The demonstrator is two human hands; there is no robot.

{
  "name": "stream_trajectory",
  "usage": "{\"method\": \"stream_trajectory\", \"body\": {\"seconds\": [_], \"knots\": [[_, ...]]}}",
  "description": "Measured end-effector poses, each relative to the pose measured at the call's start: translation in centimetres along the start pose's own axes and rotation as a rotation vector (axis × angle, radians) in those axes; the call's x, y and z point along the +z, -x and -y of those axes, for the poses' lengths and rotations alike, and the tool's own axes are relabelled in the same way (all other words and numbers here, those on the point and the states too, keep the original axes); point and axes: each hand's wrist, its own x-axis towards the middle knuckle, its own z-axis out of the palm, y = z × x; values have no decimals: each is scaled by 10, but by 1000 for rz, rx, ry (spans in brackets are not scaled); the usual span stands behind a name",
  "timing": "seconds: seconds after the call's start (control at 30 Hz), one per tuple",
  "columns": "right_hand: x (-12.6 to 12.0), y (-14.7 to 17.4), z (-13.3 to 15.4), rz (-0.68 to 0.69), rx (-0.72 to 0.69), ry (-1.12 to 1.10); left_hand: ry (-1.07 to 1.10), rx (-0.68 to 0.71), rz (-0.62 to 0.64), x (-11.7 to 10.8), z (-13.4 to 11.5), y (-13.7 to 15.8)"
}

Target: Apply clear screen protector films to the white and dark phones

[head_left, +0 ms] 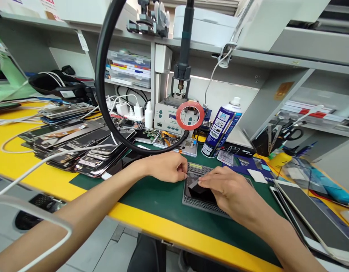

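A dark smartphone [199,192] lies flat on a grey perforated pad [195,203], which rests on the green mat [160,198]. At the phone's upper left edge is my left hand [171,167], its fingers curled and the thumb meeting the index finger; what they pinch, if anything, is hidden. Over the phone's right part, my right hand [229,186] has its fingertips bunched together close to the glass. Any small thing in that pinch cannot be made out. A pale reflection shows on the screen beside the right fingertips.
Stacked phone screens [99,156] stand left, with a white cable [61,152] across them. Behind are a parts tray [188,147], a spray can [222,128] and a red tape roll [190,115]. A black hose [99,75] loops overhead. Tablets [315,215] lie right.
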Motion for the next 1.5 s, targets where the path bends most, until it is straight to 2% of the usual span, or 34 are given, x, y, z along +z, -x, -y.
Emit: {"method": "stream_trajectory", "body": {"seconds": [0.13,0.2,0.27,0.33,0.4,0.5,0.73,0.97,1.17,1.37,1.5], "knots": [[-3,-1,1,-4,37,-7,9,-25,13,0,-1,0],[-9,0,2,-56,130,-53,16,-30,15,0,-1,0],[-16,0,5,-112,281,-141,18,-29,14,-1,-1,1],[-20,-1,8,-69,417,-275,23,-27,19,-1,0,1],[-19,-4,11,54,485,-390,32,-27,31,-2,0,2],[-12,-6,13,174,530,-430,32,-22,47,-4,0,3],[0,-3,17,153,561,-412,-27,-5,67,-7,-2,4],[0,-14,27,280,789,-496,-48,-9,56,-7,-2,6],[2,-19,34,297,818,-578,-53,6,62,-7,-2,5],[-7,-14,24,209,856,-558,-51,13,64,-7,-3,5],[-10,-16,25,295,862,-477,-58,16,74,-8,-2,6]]}}
